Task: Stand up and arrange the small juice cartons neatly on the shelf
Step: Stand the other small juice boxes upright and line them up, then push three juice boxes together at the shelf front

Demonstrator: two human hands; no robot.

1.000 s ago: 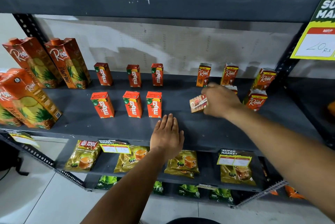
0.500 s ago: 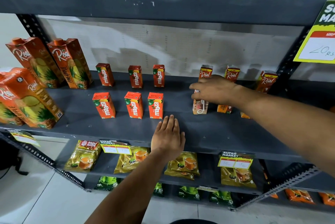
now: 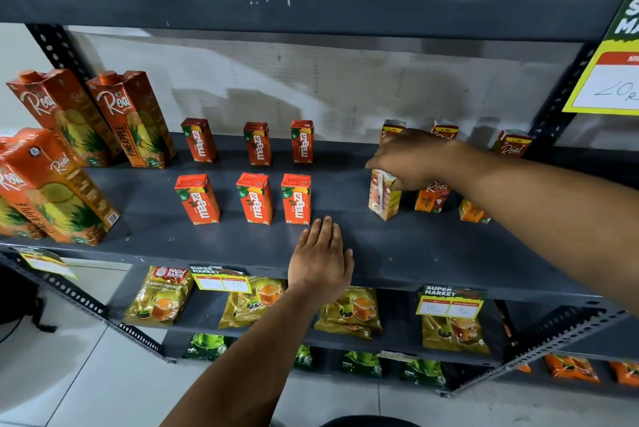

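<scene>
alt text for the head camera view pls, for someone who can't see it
A person's right hand rests on top of a small Real juice carton standing upright on a grey shelf, with its back, straw side, facing out. The left hand lies flat on the shelf's front edge. Six small Maaza cartons stand in two rows to the left, beside large pineapple cartons.

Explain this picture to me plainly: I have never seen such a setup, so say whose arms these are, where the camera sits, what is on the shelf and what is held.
No machine here: a person wears a camera on the head, looking down at their own bare arms. The grey shelf carries six small red Maaza cartons in two rows, tall pineapple cartons at the left, and small Real cartons at the right. The left hand lies flat and empty on the shelf. The right hand has its grip on the top of one small carton, standing it upright.
</scene>
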